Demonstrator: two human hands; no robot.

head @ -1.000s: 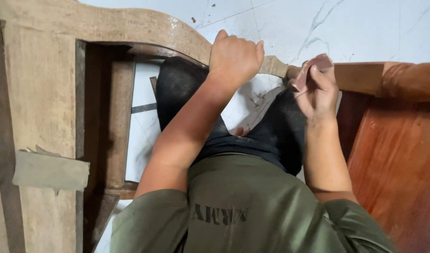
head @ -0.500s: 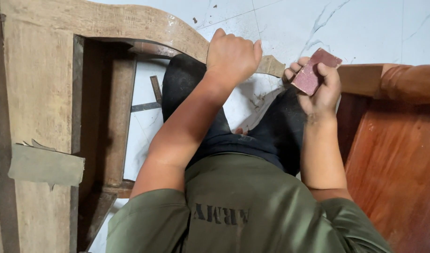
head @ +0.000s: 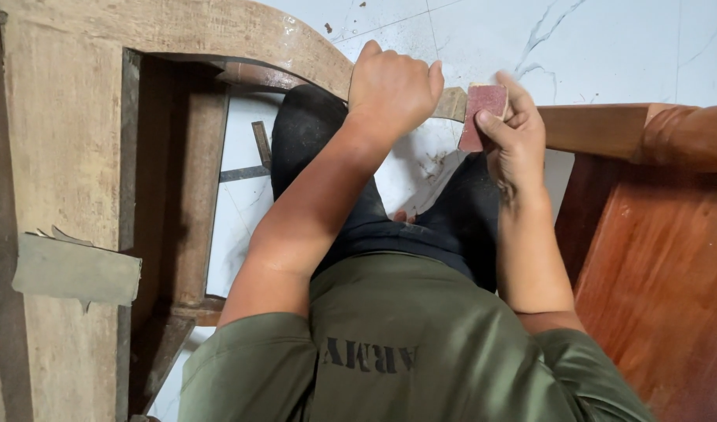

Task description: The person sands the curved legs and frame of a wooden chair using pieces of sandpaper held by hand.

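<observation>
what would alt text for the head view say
Seen from above, a person's left hand grips the curved rail of a bare wooden chair frame while the right hand holds a small reddish sanding block against it. A varnished wooden piece lies to the right on a white tiled floor.

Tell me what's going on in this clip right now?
A person in an olive-green shirt works from above on a curved, bare pale wooden furniture frame lying on a white marble-patterned tiled floor. The left hand is closed on the frame's curved rail, steadying it. The right hand holds a small reddish-brown sanding block up by the rail's end. A glossy red-brown varnished wooden panel sits to the right, and a loose grey-green sheet of sandpaper rests on the frame at left.
</observation>
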